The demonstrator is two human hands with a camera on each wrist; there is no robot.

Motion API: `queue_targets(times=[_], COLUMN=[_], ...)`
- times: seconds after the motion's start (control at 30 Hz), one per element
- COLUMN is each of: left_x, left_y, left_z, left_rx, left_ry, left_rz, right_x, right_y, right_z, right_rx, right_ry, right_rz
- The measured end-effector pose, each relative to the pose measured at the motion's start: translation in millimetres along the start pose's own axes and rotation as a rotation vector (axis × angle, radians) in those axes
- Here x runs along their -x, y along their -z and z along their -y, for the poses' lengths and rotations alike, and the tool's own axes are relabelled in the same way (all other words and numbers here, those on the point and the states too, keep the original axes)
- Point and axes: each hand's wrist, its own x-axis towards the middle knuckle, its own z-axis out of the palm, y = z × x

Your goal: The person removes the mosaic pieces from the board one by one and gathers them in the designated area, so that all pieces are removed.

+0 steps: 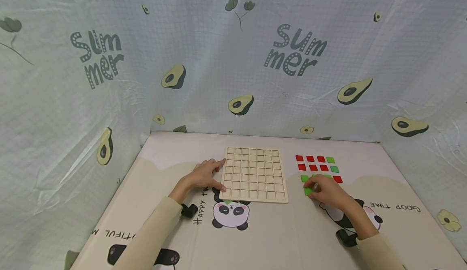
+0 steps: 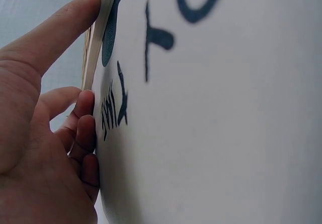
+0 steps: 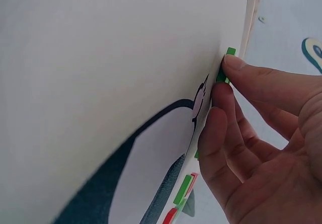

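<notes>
A square wooden grid board (image 1: pixel 253 176) lies on the table with bare cells. My left hand (image 1: pixel 204 174) rests along its left edge, thumb near the front corner and index finger further back, spread apart. In the left wrist view the thumb (image 2: pixel 55 35) lies straight against the board's side, the other fingers loosely bent. To the right of the board my right hand (image 1: pixel 328 191) pinches a small green square tile (image 3: pixel 231 51) between thumb and fingertips, close over the tabletop. Behind it lie rows of red tiles (image 1: pixel 313 167) and green tiles (image 1: pixel 330 160), some partly hidden by the hand.
The pale tablecloth (image 1: pixel 277 237) carries printed pandas and lettering. A curtain (image 1: pixel 204 51) with avocado prints surrounds the table at the back and both sides. Dark wrist camera mounts (image 1: pixel 346 238) sit under both wrists.
</notes>
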Motion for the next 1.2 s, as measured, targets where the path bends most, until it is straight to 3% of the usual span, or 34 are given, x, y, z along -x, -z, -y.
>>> queue_targets(times=[0.23,1.2], left_x=[-1.2,0.4], left_y=[-1.3,-0.2], left_z=[2.0,-1.6], left_rx=[-0.032,-0.013], left_ry=[0.011,0.006], left_rz=[-0.001,-0.006], right_x=[-0.8,-1.1], right_y=[-0.1,-0.1], right_z=[0.1,-1.5], right_rx=[-0.005,-0.01], right_ry=[-0.014,0.003], right_rz=[0.006,0.006])
